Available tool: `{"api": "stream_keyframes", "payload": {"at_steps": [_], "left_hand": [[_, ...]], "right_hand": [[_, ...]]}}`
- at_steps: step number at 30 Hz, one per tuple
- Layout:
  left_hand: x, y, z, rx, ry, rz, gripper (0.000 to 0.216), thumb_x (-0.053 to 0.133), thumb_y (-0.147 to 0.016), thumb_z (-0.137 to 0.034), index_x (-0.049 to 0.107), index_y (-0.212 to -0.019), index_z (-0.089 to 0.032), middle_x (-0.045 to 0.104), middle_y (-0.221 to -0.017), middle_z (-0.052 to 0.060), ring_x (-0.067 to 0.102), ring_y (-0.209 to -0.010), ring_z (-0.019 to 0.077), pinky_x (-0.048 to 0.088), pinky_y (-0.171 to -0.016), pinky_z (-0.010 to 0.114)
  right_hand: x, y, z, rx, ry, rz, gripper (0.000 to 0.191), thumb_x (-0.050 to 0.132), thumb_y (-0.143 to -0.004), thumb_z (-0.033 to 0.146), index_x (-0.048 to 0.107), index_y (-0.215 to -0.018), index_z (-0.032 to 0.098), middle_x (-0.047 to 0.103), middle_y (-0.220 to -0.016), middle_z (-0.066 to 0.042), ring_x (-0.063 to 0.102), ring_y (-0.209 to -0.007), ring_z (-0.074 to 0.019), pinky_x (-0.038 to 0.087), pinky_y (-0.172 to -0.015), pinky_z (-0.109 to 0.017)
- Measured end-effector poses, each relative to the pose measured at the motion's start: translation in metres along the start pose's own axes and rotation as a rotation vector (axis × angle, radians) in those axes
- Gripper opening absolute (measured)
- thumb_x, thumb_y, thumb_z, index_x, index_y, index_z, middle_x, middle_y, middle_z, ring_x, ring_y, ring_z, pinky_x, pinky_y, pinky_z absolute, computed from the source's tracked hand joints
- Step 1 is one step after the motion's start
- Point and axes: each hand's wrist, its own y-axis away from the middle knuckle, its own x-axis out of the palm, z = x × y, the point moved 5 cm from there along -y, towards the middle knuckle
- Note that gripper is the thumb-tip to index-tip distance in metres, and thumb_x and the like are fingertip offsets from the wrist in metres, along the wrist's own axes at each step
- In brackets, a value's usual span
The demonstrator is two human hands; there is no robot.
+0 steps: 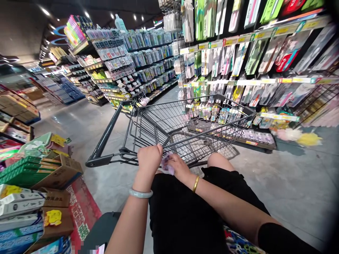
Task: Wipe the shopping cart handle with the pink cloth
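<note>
while the left hand (149,158) is closed in a fist around the back wire rim of the shopping cart (164,120), the right hand (180,168) just beside it pinches a small purple and white packet (167,164) at the same rim. only the fingertips hold the packet, so i think it could slip and fall to the floor. the cart stands close to the rack of hanging goods (265,60) and might catch on it. the yellow price strips (265,81) and the white characters on the red floor mat (81,211) are too blurred to read.
</note>
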Motion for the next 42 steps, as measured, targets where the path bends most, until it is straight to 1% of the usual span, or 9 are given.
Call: {"api": "stream_keyframes", "payload": {"at_steps": [3,7,11,16,19,22,29,35,42], "left_hand": [[0.002,0.0,0.0,-0.023,0.004,-0.022,0.061,0.018,-0.098,-0.029,0.073,-0.079,-0.009,0.07,-0.072,0.017,0.069,-0.073,0.0308,0.042,-0.064,0.037],[0.003,0.002,-0.001,0.023,0.007,-0.01,0.059,0.018,-0.098,-0.026,0.072,-0.082,-0.01,0.071,-0.073,0.016,0.069,-0.073,0.0313,0.041,-0.062,0.036],[0.003,0.002,0.002,0.01,0.006,-0.004,0.059,0.018,-0.098,-0.028,0.072,-0.079,-0.011,0.07,-0.071,0.015,0.069,-0.071,0.0318,0.041,-0.061,0.037],[0.004,0.003,0.002,-0.014,0.021,-0.032,0.06,0.02,-0.098,-0.032,0.072,-0.076,-0.013,0.07,-0.069,0.015,0.069,-0.07,0.0314,0.041,-0.062,0.037],[0.003,0.003,0.0,-0.052,0.027,-0.054,0.061,0.021,-0.098,-0.033,0.073,-0.075,-0.013,0.07,-0.069,0.015,0.069,-0.071,0.0309,0.042,-0.063,0.037],[0.001,0.003,-0.002,-0.069,0.028,-0.06,0.061,0.02,-0.098,-0.032,0.073,-0.076,-0.013,0.07,-0.069,0.015,0.069,-0.07,0.0306,0.042,-0.062,0.037],[0.002,0.007,0.001,-0.017,0.056,0.021,0.045,0.034,-0.093,-0.031,0.073,-0.08,-0.013,0.072,-0.074,0.015,0.069,-0.074,0.029,0.042,-0.065,0.036],[0.0,0.006,-0.001,-0.075,0.068,-0.048,0.062,0.021,-0.098,-0.035,0.074,-0.075,-0.013,0.069,-0.067,0.014,0.069,-0.069,0.0291,0.042,-0.062,0.036],[0.002,0.009,0.002,-0.063,0.077,-0.063,0.061,0.023,-0.099,-0.035,0.074,-0.074,-0.013,0.071,-0.07,0.014,0.069,-0.072,0.0278,0.043,-0.064,0.035]], "right_hand": [[-0.012,0.007,-0.009,0.073,-0.018,-0.026,0.028,0.06,-0.08,0.011,0.071,-0.101,0.026,0.057,-0.113,-0.006,0.052,-0.106,-0.0216,0.046,-0.092,-0.035],[-0.057,-0.015,0.038,-0.088,0.019,-0.188,0.037,0.061,-0.079,0.013,0.066,-0.113,0.025,0.054,-0.12,-0.008,0.05,-0.112,-0.0226,0.043,-0.098,-0.037],[-0.088,-0.046,0.072,-0.065,0.162,-0.259,0.031,0.057,-0.084,0.019,0.065,-0.113,0.024,0.056,-0.125,-0.008,0.05,-0.11,-0.0234,0.039,-0.099,-0.039],[-0.096,-0.077,0.061,0.041,0.343,0.013,0.02,0.053,-0.086,0.03,0.066,-0.099,0.024,0.066,-0.111,-0.006,0.053,-0.103,-0.0245,0.037,-0.092,-0.038],[-0.108,-0.101,0.03,0.277,0.358,0.249,0.024,0.05,-0.085,0.033,0.066,-0.1,0.024,0.069,-0.097,-0.005,0.06,-0.091,-0.0231,0.041,-0.079,-0.033],[-0.121,-0.12,0.014,0.507,0.427,0.248,0.035,0.044,-0.086,0.034,0.061,-0.114,0.023,0.07,-0.103,-0.008,0.064,-0.088,-0.0248,0.042,-0.072,-0.033],[-0.09,-0.108,0.052,0.138,0.421,0.374,0.03,0.045,-0.088,0.033,0.059,-0.114,0.027,0.069,-0.107,-0.003,0.064,-0.09,-0.0203,0.042,-0.069,-0.028],[-0.118,-0.101,0.028,0.284,0.614,0.276,0.03,0.047,-0.087,0.028,0.064,-0.111,0.024,0.066,-0.113,-0.01,0.059,-0.104,-0.027,0.042,-0.082,-0.036],[-0.1,-0.102,0.052,0.06,0.464,0.316,0.027,0.051,-0.083,0.025,0.063,-0.107,0.027,0.067,-0.107,-0.002,0.061,-0.092,-0.019,0.042,-0.075,-0.028]]}}
